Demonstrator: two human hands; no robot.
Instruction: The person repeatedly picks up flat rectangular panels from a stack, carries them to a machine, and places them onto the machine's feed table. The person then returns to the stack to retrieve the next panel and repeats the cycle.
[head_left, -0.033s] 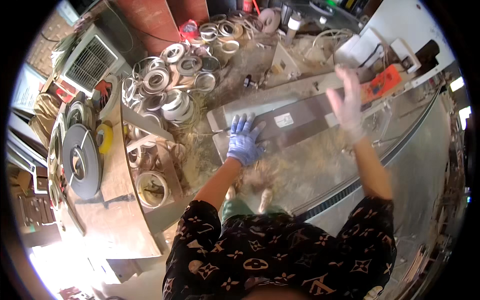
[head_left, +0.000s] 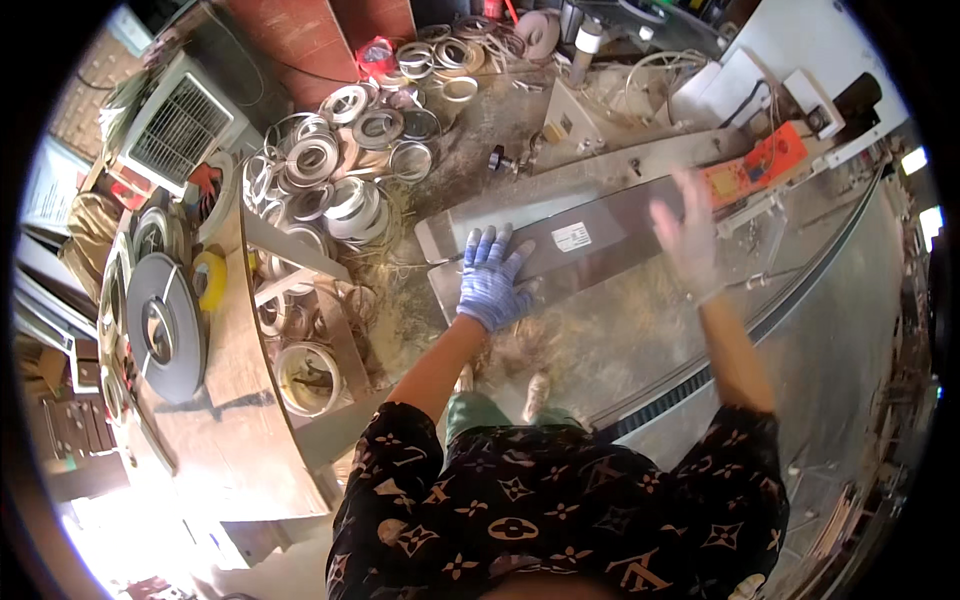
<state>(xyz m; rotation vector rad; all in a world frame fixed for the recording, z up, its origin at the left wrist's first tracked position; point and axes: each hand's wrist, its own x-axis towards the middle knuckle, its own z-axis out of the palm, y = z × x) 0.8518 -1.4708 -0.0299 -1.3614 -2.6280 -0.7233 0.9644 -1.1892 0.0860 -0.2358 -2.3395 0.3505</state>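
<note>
In the head view, the left hand, in a blue glove, lay flat with fingers spread on the near end of a long grey metal plate, pressing on it without gripping. The plate lay slantwise across the dusty worktop, reaching from just left of that hand up toward an orange block at the far right. A small white label sat on the plate just right of the gloved fingers. The right hand was blurred, open with fingers spread, holding nothing; it hovered over the plate's farther part, and whether it touched the metal could not be told. To the left, beyond the plate, coils of metal strip lay heaped together, and a large grey reel stood near a yellow tape roll.
</note>
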